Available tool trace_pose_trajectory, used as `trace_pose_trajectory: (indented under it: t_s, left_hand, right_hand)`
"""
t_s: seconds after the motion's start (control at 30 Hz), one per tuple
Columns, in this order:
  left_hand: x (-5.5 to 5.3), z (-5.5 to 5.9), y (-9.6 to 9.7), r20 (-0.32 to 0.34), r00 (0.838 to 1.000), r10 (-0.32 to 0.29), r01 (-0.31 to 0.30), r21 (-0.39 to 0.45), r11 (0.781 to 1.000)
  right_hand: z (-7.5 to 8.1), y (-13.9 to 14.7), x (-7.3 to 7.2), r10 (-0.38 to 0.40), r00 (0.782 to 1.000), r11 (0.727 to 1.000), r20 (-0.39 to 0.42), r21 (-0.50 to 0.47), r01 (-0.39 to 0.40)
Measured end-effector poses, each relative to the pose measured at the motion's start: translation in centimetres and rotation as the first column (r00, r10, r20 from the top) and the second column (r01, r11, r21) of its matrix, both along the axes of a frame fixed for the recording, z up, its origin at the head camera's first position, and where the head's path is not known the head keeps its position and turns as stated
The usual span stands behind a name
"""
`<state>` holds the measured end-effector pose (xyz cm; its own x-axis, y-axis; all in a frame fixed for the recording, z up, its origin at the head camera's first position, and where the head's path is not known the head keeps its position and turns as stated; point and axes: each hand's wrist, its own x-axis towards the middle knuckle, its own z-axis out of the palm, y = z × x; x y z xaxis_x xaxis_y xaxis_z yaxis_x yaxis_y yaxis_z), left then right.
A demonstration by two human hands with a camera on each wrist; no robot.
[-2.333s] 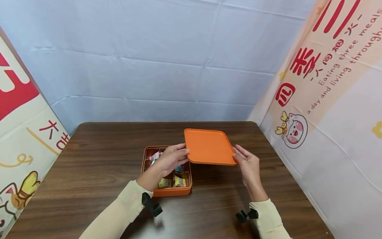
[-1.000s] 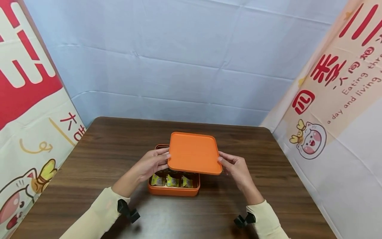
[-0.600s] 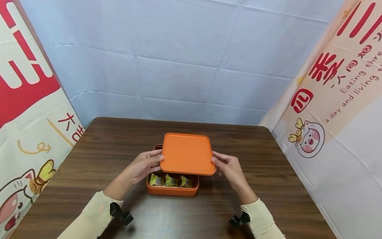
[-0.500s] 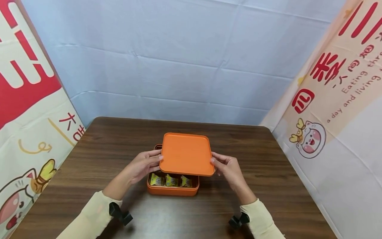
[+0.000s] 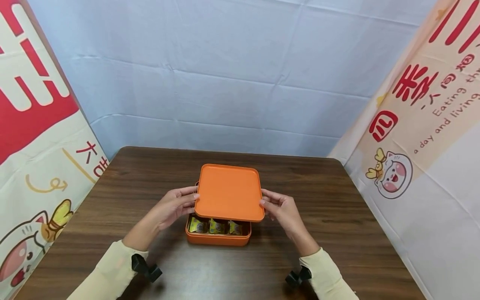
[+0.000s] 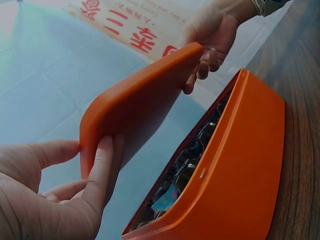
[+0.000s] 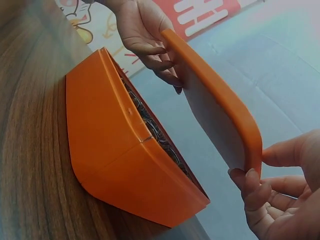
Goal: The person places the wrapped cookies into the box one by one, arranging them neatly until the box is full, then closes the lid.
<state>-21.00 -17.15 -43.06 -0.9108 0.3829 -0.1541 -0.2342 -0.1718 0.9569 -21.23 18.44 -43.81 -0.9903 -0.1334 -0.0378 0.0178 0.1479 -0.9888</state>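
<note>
An orange square lid (image 5: 229, 192) hangs above an orange box (image 5: 218, 239), apart from its rim in both wrist views. My left hand (image 5: 170, 209) pinches the lid's left edge between thumb and fingers. On the opposite edge, my right hand (image 5: 282, 211) grips with the thumb on top and fingers beneath. Inside the box, yellow wrapped sweets (image 5: 217, 226) show in the front row of compartments. The lid covers the rest of the contents in the head view. A bit of blue wrapper (image 6: 166, 200) shows inside the box in the left wrist view.
The box stands on a dark wood-grain table (image 5: 322, 187). Behind the table hangs a pale blue cloth (image 5: 225, 83). Printed banners line the left side (image 5: 37, 166) and the right side (image 5: 423, 166). Black wrist straps (image 5: 146, 268) sit on both sleeves.
Both hands have carried the lid leftward from the box's right side until it hangs over the box, covering most of its opening. Both keep their hold. The head view has shifted slightly.
</note>
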Motion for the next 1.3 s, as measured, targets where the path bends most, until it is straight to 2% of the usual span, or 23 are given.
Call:
trace_pose_trajectory:
  t_s: [0.33, 0.6, 0.9, 1.13, 1.3]
  left_hand:
    - [-0.1, 0.5, -0.4, -0.024, 0.997, 0.071, -0.072, -0.035, 0.997]
    - [0.1, 1.2, -0.6, -0.083, 0.988, 0.132, -0.140, -0.105, 0.985]
    - [0.5, 2.6, -0.8, -0.207, 0.966, 0.154, -0.192, -0.181, 0.964]
    - [1.0, 3.5, -0.8, -0.305, 0.936, 0.175, -0.261, -0.269, 0.927]
    - [1.4, 3.8, -0.9, -0.365, 0.917, 0.163, -0.288, -0.320, 0.903]
  right_hand:
    - [0.7, -0.6, 0.0, 0.009, 1.000, 1.000, -0.007, -0.013, -0.009]
    - [1.8, -1.2, 0.2, -0.010, 0.999, 1.000, -0.036, -0.026, 0.009]
    - [2.8, -1.6, 0.3, -0.027, 0.996, 0.998, -0.083, -0.059, 0.023]
    - [3.0, -1.7, 0.2, -0.025, 0.992, 0.998, -0.120, -0.059, 0.018]
    - [3.1, -1.6, 0.3, -0.032, 0.992, 0.999, -0.125, -0.036, 0.028]
